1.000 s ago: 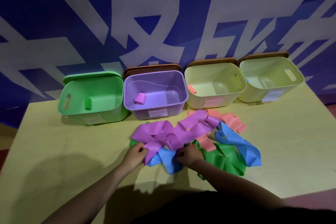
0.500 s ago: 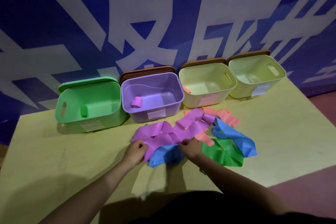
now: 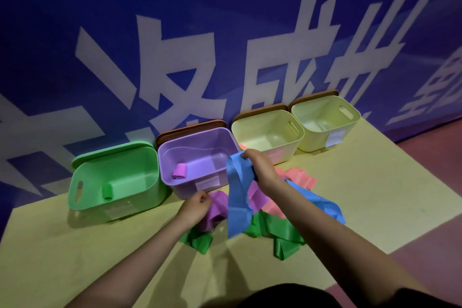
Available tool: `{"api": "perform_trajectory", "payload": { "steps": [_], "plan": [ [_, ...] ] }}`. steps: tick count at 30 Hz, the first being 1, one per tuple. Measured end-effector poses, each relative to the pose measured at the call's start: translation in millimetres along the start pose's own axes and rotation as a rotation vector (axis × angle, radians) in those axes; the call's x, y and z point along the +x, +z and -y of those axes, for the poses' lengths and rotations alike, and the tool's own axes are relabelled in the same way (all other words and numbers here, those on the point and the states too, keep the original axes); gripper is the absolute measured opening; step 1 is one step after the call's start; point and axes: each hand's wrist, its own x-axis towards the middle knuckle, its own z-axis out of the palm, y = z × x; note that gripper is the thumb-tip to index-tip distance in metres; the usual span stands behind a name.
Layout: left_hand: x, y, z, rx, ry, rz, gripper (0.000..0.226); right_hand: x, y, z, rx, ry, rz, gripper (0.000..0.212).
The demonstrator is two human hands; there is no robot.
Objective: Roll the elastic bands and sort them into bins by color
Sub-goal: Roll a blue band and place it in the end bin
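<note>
Only blank labels on bins

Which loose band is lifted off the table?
The blue band, gripped by the right hand; the purple, pink and green bands lie in the pile.

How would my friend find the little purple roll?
Four bins stand along the blue wall. In the purple bin, second from the left, the purple roll lies near the left wall. It is the only purple band rolled up.

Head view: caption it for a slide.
Right hand lifts a blue elastic band from the tangled pile while left hand holds the purple band.
</note>
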Motion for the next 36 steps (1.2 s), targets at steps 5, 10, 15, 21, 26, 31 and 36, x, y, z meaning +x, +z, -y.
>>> {"api": "perform_trajectory", "payload": {
  "steps": [5,10,15,21,26,31,36],
  "plan": [
    [-0.2,0.4,-42.9,0.011,0.099,-0.027,0.013,2.2,-2.7,40.2,0.194,-0.027,0.075,0.019],
    [-18.7,18.0,-139.0,-0.550,0.153,-0.135,0.031,12.2,-35.8,62.6,0.204,-0.095,0.096,0.012],
    [-23.2,56.7,-205.4,-0.831,0.147,-0.141,0.036,15.3,-85.3,72.3,0.103,-0.261,0.245,0.013],
    [-30.9,96.1,-228.1,-0.864,0.162,-0.214,0.046,28.5,-138.3,79.4,-0.035,-0.303,0.344,0.016],
    [-39.5,126.3,-227.9,-0.838,0.152,-0.157,0.029,36.8,-158.5,85.3,0.009,-0.288,0.382,0.020],
    [-51.5,145.3,-229.1,-0.663,0.271,-0.096,0.015,37.9,-171.0,99.3,0.111,-0.243,0.458,0.032],
    [-60.5,150.7,-227.1,-0.594,0.263,-0.256,0.014,44.2,-176.9,103.0,0.081,-0.243,0.447,0.023]
  ]
}}
